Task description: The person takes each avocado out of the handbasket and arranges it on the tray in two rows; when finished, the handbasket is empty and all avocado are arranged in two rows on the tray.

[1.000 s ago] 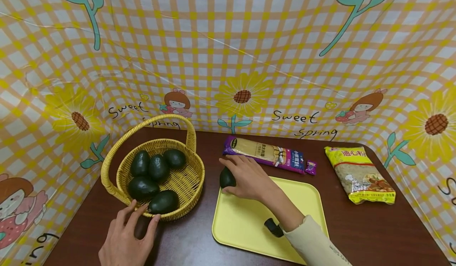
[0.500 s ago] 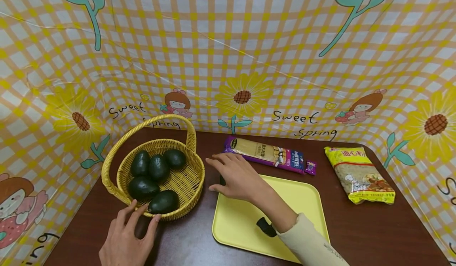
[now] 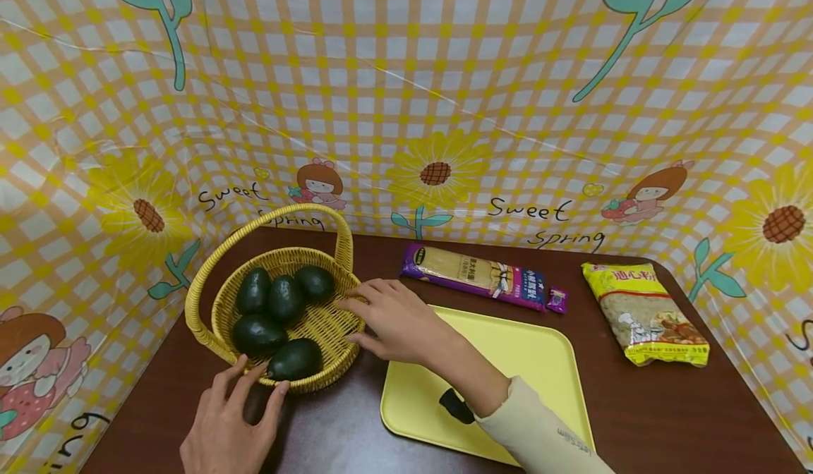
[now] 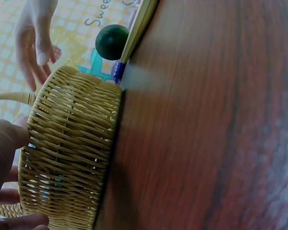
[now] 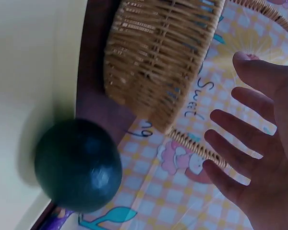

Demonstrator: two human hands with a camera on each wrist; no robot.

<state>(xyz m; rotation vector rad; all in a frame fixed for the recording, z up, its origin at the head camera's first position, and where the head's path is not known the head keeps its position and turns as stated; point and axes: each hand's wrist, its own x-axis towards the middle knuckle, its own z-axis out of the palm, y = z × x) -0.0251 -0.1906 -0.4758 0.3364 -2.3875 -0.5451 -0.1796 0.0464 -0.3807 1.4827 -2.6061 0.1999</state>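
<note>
Right hand (image 3: 396, 322) leaves the lone avocado (image 5: 78, 165) and shifts left to the basket (image 3: 327, 377)

Its fingers are spread and hold nothing, just above the basket's right edge. The left hand (image 3: 231, 421) rests relaxed, parted fingertips on the near rim. Five glossy, dark avocados (image 3: 286, 300) crowd the basket's left and near sides; woven floor shows at right, beneath the arched handle (image 3: 346, 248). A strip of table (image 3: 686, 410) separates basket and tray (image 3: 521, 340). On that smooth yellow tray, at its far left corner, sits the lone avocado. Behind lies a purple packet (image 3: 476, 276) reading "PASTA"; farther right, a yellow-ended bag (image 3: 644, 315) reads "通心粉". Checked cloth (image 3: 435, 72) says "Sweet Spring".
</note>
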